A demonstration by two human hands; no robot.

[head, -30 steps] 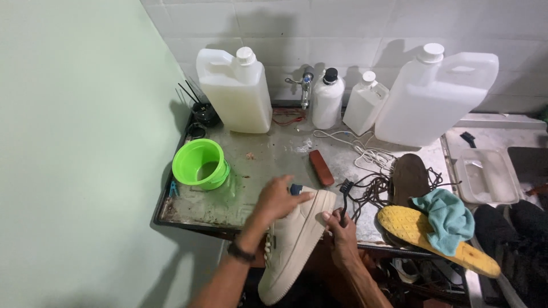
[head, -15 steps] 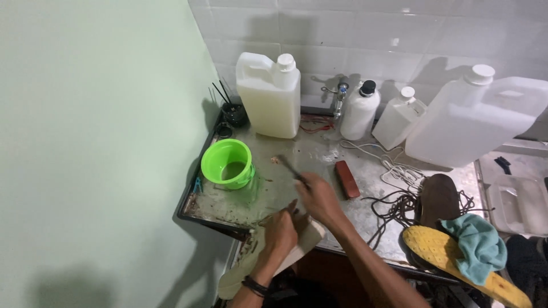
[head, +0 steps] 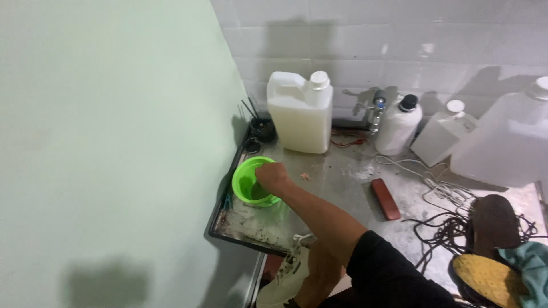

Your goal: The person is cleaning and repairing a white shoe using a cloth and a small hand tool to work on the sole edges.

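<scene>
Green bowl [head: 246, 183]: near bench [head: 342, 177] left edge, by wall.
My right hand [head: 273, 175]: dipped in bowl, grip clenched, contents unclear.
My left hand: hidden, holds white shoe [head: 285, 274] below bench edge.

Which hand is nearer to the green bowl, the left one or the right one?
Right. The right hand reaches into the green bowl over its rim. The left hand is mostly hidden, low down by the shoe, below the counter edge.
</scene>
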